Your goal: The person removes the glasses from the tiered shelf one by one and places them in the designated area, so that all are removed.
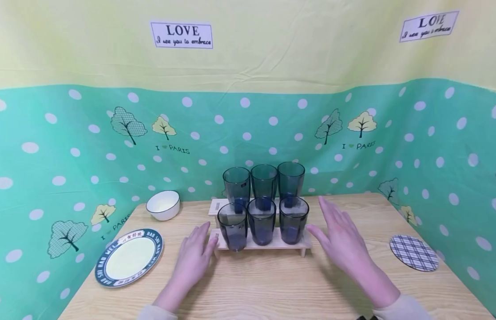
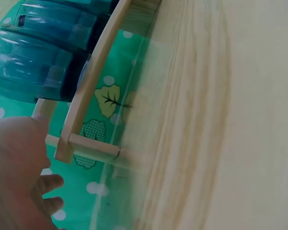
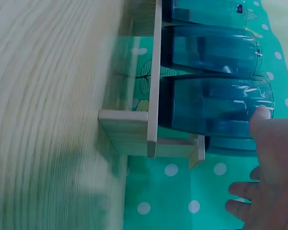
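On a two-step wooden rack (image 1: 277,246) stand two rows of dark blue, see-through drinking glasses. The lower step bears a left glass (image 1: 232,231), a middle glass (image 1: 262,226) and a right glass (image 1: 293,224). Three more, including a back right glass (image 1: 291,180), stand behind on the upper step. My left hand (image 1: 193,255) is beside the rack's left end, holding nothing; whether it touches the wood I cannot tell. To the right, my right hand (image 1: 345,242) has its fingers extended. Its thumb (image 3: 261,115) is at the right glass; contact is unclear.
A white bowl (image 1: 164,205) sits at the back left of the wooden table (image 1: 267,289). In front of it lies a plate (image 1: 129,258) with a dark patterned rim. At the right is a round checked mat (image 1: 414,253). A polka-dot cloth (image 1: 248,115) hangs behind and at the sides.
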Available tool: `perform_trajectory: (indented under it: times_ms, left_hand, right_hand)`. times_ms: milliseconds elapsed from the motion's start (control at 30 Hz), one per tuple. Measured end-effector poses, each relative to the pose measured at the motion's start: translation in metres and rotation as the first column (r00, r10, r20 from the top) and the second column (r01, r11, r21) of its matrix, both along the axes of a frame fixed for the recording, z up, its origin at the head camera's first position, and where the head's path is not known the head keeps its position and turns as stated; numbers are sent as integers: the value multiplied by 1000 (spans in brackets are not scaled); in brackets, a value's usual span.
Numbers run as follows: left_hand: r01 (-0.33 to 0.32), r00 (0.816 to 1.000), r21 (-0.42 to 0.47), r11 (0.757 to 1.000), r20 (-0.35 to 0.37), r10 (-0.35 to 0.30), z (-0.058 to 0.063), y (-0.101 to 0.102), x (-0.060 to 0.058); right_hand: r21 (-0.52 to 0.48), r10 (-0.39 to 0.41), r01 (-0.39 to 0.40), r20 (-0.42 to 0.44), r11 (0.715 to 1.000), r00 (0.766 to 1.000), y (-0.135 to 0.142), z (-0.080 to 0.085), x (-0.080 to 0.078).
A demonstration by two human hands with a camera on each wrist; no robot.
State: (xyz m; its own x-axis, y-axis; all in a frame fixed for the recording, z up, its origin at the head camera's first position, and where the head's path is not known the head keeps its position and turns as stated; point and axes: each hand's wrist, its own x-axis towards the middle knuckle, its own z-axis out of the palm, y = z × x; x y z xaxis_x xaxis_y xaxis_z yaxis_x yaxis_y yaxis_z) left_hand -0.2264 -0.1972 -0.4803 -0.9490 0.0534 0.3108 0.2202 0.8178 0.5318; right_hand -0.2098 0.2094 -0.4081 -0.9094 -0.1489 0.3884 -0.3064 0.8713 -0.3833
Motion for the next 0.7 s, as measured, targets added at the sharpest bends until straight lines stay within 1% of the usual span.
perform_trajectory:
  times_ms: [133, 267, 367, 500, 700]
  left_hand:
    - [-2, 1000, 58, 998, 20, 1, -3, 3, -2]
    - [2, 999, 133, 991, 35, -6, -5, 4, -3]
    - [-2, 998, 207, 978, 68, -13, -5, 6, -3]
    - [-22, 992, 289, 957, 123, -15, -6, 9, -1]
    - [-25, 989, 338, 941, 148, -27, -13, 11, -1]
  right_hand:
    - [-46, -5, 6, 25, 999, 1000, -4, 2, -3]
    - [-90, -13, 18, 54, 996, 998, -8, 5, -5]
    - [-133, -9, 20, 83, 991, 996, -11, 7, -6]
    - [-197, 5, 19, 119, 980, 993, -15, 9, -9]
    - [-282, 46, -1, 153, 960, 987, -19, 12, -11]
